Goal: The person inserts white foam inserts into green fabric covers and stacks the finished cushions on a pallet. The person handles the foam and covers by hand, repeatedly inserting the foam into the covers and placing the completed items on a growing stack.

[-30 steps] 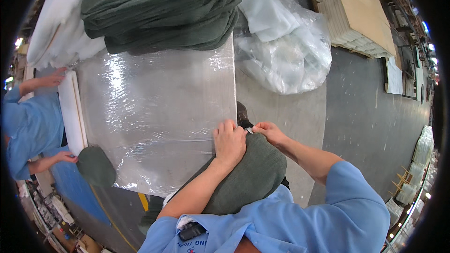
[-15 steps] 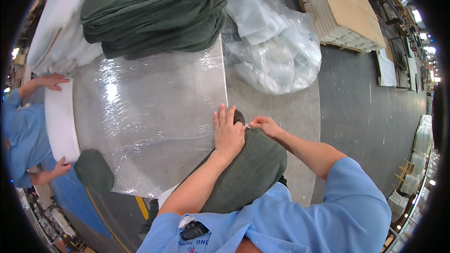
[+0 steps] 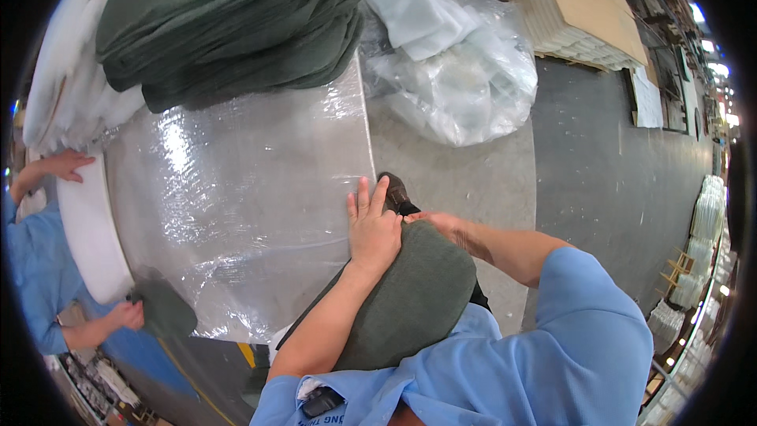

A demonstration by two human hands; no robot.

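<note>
A dark green fabric cushion cover [image 3: 410, 292], filled out and rounded, lies across my lap against the table's edge. My left hand [image 3: 374, 233] is at its far corner, thumb and forefinger pinched on the fabric while the other fingers stretch over the table edge. Right beside it, my right hand [image 3: 441, 226] is closed in a pinch at the same corner. What its fingertips hold is too small and hidden to name.
A plastic-covered table [image 3: 260, 166] bears a stack of green cushions [image 3: 236, 24] and white padding [image 3: 75, 71]. Across from me a co-worker handles a white pad [image 3: 91, 225] and a green cover [image 3: 167, 308]. Clear plastic bags [image 3: 465, 71] and stacked cardboard [image 3: 576, 8] stand at the far right.
My right hand has moved in closer to my left at the cover's corner. The co-worker's lower hand has gone from the white pad to the green cover. The view has shifted slightly.
</note>
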